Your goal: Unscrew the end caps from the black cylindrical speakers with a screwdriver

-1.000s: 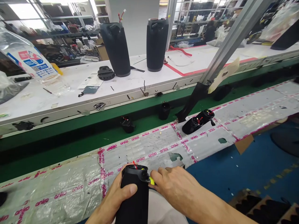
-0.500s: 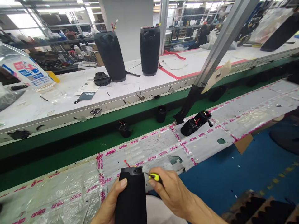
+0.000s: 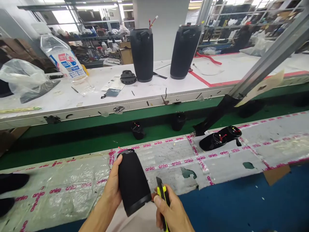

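My left hand (image 3: 113, 180) is wrapped around a black fabric-covered cylindrical speaker (image 3: 133, 182), thumb near its top rim. The speaker leans to the left at its top, and a bit of red wire pokes out there. In my right hand (image 3: 170, 206) is a yellow and black utility knife (image 3: 162, 193), its dark blade end pointing up. That hand is close beside the speaker's lower right edge; whether its fingertips touch the speaker I cannot tell.
Two black speakers (image 3: 143, 54) with wires on top stand on the white shelf (image 3: 91, 100), near a plastic bottle (image 3: 69, 61) and a black round cap (image 3: 128, 77). Two more speakers (image 3: 213, 138) lie on the plastic-covered bench (image 3: 166, 153). A metal post (image 3: 270, 53) slants at the right.
The speaker has tilted and risen, so its bottom end now shows. My right hand has moved from the top rim down to the lower end, the knife turned upright. The view has shifted left.
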A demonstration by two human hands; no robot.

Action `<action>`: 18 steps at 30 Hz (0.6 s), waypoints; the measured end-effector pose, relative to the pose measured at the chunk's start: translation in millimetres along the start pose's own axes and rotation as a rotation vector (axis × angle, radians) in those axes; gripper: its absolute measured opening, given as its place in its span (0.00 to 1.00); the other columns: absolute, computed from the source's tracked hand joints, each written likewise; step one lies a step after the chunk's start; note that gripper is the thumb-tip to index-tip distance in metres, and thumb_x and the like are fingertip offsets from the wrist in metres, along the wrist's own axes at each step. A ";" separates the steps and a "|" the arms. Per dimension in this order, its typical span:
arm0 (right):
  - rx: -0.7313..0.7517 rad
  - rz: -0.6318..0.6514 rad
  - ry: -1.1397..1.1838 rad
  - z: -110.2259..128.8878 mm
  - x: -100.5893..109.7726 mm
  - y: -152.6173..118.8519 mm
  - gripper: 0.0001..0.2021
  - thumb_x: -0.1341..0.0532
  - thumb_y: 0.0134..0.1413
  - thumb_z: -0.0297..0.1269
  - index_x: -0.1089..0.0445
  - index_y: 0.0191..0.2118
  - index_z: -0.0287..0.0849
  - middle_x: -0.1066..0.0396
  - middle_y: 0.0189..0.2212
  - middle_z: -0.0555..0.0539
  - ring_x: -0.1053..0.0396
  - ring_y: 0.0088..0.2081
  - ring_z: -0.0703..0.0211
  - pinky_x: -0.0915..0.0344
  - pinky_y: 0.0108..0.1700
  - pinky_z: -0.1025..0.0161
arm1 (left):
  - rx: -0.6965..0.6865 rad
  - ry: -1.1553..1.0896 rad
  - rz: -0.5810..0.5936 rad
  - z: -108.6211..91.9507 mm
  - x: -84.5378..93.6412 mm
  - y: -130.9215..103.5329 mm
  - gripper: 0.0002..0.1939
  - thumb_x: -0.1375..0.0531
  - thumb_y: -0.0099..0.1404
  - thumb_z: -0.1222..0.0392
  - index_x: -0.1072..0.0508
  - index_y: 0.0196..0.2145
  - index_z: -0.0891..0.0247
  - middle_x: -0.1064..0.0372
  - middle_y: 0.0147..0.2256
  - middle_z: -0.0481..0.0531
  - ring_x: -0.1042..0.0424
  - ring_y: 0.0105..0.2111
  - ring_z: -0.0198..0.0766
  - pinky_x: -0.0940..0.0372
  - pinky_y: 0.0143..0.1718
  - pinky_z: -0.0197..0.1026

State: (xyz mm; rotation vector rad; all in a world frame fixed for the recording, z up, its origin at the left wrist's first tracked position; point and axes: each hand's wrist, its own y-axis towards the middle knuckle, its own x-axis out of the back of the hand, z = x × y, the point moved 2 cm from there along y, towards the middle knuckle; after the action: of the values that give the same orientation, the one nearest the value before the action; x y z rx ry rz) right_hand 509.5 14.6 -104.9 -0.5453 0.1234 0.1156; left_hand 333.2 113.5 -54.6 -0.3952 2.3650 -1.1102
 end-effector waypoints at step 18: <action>-0.283 -0.086 0.479 -24.4 -14.5 6.4 0.34 0.38 0.49 0.76 0.35 0.33 0.45 0.36 0.13 0.55 0.37 0.16 0.64 0.42 0.21 0.69 | -0.169 0.214 0.070 -4.7 13.4 1.0 0.25 0.33 0.65 0.43 0.21 0.53 0.62 0.21 0.54 0.59 0.31 0.62 0.56 0.30 0.45 0.41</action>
State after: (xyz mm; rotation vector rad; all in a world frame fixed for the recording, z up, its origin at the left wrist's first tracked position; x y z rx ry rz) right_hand 492.2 6.2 -126.7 -0.8540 0.5555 -0.0856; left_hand 319.4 111.1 -57.0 -0.2603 2.6496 -0.9653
